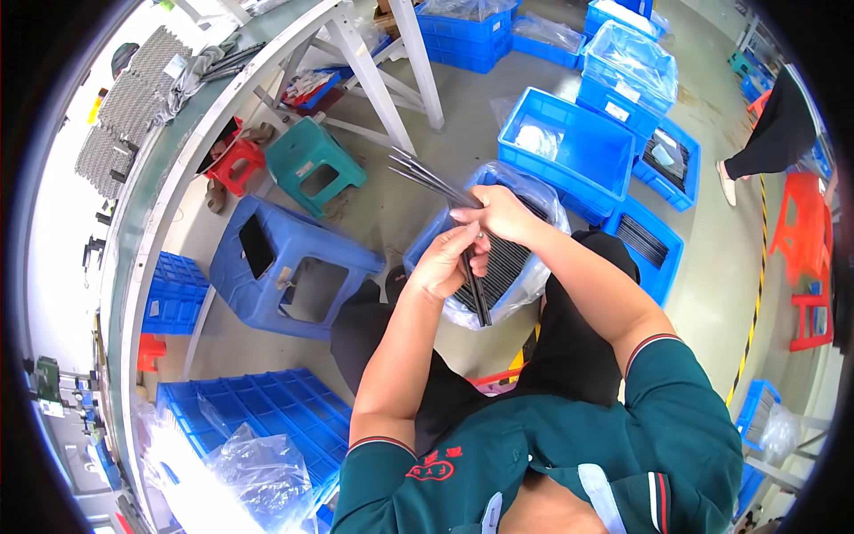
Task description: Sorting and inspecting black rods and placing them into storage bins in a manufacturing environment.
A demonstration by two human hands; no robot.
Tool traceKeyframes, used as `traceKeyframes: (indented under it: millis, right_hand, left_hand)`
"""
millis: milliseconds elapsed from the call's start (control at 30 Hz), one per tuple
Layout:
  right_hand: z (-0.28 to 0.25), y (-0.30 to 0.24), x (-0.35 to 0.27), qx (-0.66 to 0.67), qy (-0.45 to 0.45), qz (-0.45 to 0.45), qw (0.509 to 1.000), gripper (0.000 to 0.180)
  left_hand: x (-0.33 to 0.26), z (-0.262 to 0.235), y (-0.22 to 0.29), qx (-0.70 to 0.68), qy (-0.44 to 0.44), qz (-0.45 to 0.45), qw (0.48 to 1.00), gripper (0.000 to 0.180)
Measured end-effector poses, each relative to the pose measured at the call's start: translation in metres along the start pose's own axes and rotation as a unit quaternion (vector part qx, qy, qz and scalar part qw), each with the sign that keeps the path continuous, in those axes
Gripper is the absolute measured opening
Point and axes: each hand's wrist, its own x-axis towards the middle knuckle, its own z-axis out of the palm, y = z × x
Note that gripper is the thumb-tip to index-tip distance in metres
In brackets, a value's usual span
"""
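Note:
A bundle of thin dark rods [436, 180] is gripped in my right hand [500, 214], their far ends fanning out toward the upper left. My left hand [447, 260] is closed just below it, its fingers curled round the lower part of the bundle, which pokes out beneath. Both hands are over a blue bin lined with clear plastic [553, 200] in front of my knees. Many similar dark rods [509, 271] lie in rows inside that bin. My hands partly hide the bin's left side.
To the left stand a blue stool [267, 298] with a dark phone-like slab [256, 246] on it and a green stool [316, 162]. Blue crates [569, 147] crowd the far right side. A workbench [147, 231] runs along the left. At right, another person's leg [774, 133] shows.

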Motion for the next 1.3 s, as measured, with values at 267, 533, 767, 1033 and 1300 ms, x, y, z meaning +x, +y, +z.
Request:
traceKeyframes:
  millis: [267,533,767,1033,1300]
  right_hand:
    - [0.002,-0.011,-0.009,-0.061,0.077,-0.020,0.995,0.026]
    - [0.007,-0.019,-0.037,0.061,-0.054,0.047,0.996,0.014]
    - [0.010,-0.022,-0.039,0.081,-0.056,0.087,0.991,0.017]
    - [0.010,-0.019,-0.035,0.233,-0.101,0.096,0.962,0.021]
    - [0.007,-0.019,-0.019,0.001,0.093,0.008,0.996,0.024]
  left_hand:
    - [-0.001,-0.011,0.023,-0.086,0.190,0.140,0.968,0.032]
    - [-0.004,-0.027,0.042,-0.149,0.302,0.276,0.900,0.033]
    - [-0.001,-0.021,0.037,-0.163,0.253,0.294,0.907,0.031]
    - [0.009,-0.004,0.018,0.049,0.274,0.323,0.904,0.030]
    - [0.013,0.008,0.012,-0.003,0.222,0.281,0.934,0.029]
